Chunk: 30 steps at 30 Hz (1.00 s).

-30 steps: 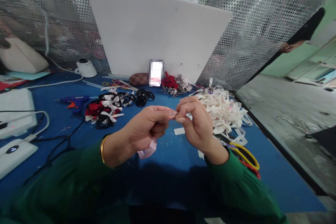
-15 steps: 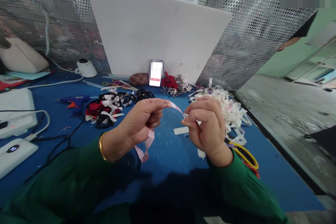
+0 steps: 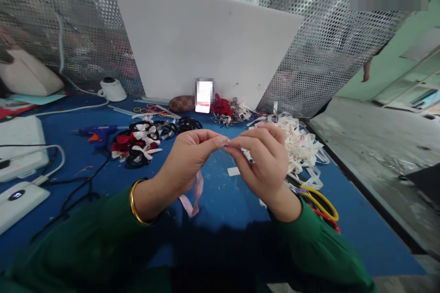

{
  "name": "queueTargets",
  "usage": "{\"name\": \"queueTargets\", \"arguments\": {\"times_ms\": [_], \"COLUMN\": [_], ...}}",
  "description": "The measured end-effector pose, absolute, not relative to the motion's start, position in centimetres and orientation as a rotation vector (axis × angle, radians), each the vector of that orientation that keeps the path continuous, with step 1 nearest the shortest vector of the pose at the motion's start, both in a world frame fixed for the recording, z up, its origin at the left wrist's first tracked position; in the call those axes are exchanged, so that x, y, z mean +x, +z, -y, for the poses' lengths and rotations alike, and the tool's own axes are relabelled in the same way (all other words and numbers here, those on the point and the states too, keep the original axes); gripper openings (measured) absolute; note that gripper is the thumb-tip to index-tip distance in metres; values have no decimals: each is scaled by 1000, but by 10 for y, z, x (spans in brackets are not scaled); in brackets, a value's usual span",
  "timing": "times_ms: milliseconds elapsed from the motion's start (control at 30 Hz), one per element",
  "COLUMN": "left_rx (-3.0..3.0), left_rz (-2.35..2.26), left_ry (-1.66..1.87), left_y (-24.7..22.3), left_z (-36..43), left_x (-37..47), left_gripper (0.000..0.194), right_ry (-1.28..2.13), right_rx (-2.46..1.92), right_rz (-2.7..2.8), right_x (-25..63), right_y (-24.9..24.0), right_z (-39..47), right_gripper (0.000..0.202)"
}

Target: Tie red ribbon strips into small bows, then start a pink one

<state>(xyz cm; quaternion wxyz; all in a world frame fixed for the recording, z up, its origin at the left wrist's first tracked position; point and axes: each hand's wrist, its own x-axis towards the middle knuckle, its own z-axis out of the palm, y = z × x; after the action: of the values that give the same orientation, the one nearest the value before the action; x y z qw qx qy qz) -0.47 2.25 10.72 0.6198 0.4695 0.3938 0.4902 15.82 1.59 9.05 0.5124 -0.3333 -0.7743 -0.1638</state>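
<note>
Over the middle of the blue table, my left hand [image 3: 187, 162] pinches a pink ribbon [image 3: 197, 192] between thumb and forefinger. The ribbon's loose tail hangs below that palm and curls toward the table. My right hand [image 3: 263, 162] meets it at the fingertips, pinching the ribbon's other part, most of which the fingers hide. Beyond my right hand lies a heap of cream-white ribbon pieces [image 3: 299, 142]. To the left of my left hand is a pile of black hair ties with red and white bows [image 3: 137, 142].
Yellow-handled scissors [image 3: 321, 201] and a red handle lie by my right wrist. A blue glue gun [image 3: 98, 133], cables and white power units [image 3: 20, 146] fill the left. A lit phone [image 3: 204, 96] leans against a white board [image 3: 206, 36] at the back. Another person's hand [image 3: 367, 71] shows far right.
My hands have come together, and the ribbon stretch between them is now closed up at the fingertips. The other person's arm at the far right has lowered.
</note>
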Motion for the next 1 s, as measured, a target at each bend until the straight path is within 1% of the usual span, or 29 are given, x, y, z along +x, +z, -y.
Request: {"name": "queueTargets", "arguments": {"times_ms": [100,233,500,600,700,767,867,967,1000], "left_rx": [1107,1118,860,816,843,892,959,1004,1021], "left_rz": [-921,-928,-778,-739,-743,-773,-819,-818,-808], "left_ry": [1131,1111,890,831,892,975,1039,1045,1042], "left_y": [107,105,107,108,108,107,106,104,104], "left_z": [-22,-23,-20,-21,-24,-25,-26,-25,-24], "left_x": [-3,-4,-6,-7,-9,-10,-10,-10,-10], "left_gripper": [20,19,24,23,19,19,21,20,20], "right_ry": [-447,-425,-285,-144,74,161,149,82,76], "right_rx": [-833,-850,-685,-655,-688,-705,-741,-800,-824], "right_rz": [1909,1981,1926,1867,1741,1659,1617,1648,1656], "right_x": [158,158,157,157,159,162,164,164,163], "right_y": [89,89,86,84,83,83,82,82,83], "right_z": [-16,-18,-21,-21,-20,-21,-21,-21,-20], "right_gripper": [9,9,10,9,12,12,14,23,22]}}
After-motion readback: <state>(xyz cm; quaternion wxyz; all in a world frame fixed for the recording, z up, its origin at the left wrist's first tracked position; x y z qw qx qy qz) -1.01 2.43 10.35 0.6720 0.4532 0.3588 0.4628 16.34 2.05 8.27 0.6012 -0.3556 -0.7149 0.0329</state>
